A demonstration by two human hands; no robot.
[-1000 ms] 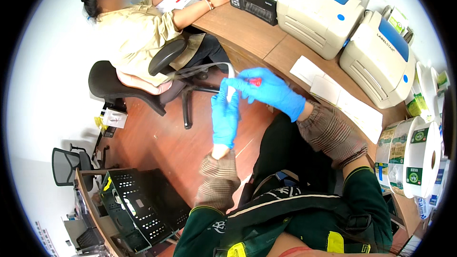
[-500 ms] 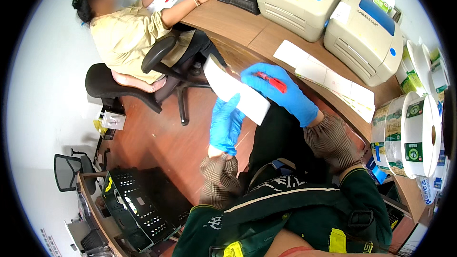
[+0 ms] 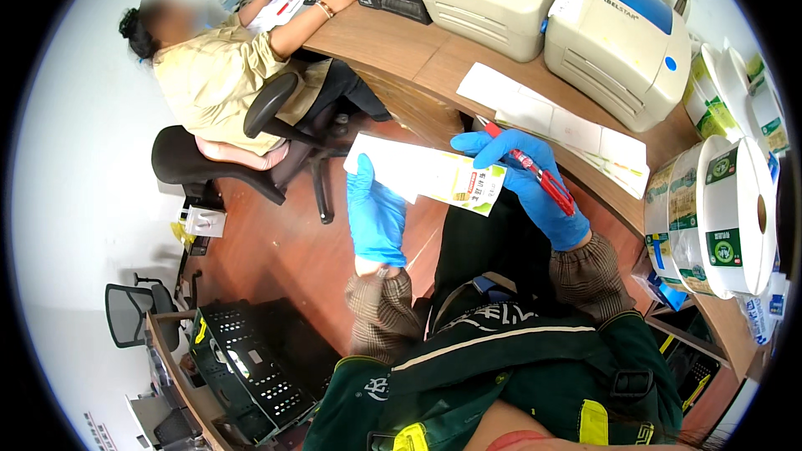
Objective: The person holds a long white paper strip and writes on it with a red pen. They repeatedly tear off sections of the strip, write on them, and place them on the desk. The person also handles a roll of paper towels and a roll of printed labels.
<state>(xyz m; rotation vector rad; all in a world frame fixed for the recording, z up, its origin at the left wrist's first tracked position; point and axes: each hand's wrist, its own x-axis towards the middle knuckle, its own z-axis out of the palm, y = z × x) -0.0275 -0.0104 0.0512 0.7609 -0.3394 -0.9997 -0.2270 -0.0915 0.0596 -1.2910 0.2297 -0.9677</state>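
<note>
Both my hands wear blue gloves. My left hand (image 3: 374, 209) grips the left end of a white paper strip with a green and yellow label (image 3: 430, 174), held flat in front of me. My right hand (image 3: 526, 184) holds the strip's right end and also clasps a red pen (image 3: 535, 171) that lies across its fingers. The strip hangs in the air just off the edge of the wooden desk (image 3: 418, 50).
Two cream label printers (image 3: 622, 33) stand on the desk with white sheets (image 3: 551, 121) before them. Rolls of labels (image 3: 727, 217) sit at the right. Another person (image 3: 217, 75) sits on an office chair at the far left. A black crate (image 3: 242, 359) lies on the floor.
The strip, folded small a second ago, has been spread out wide between my hands. My left hand moved left and my right hand shifted right toward the desk.
</note>
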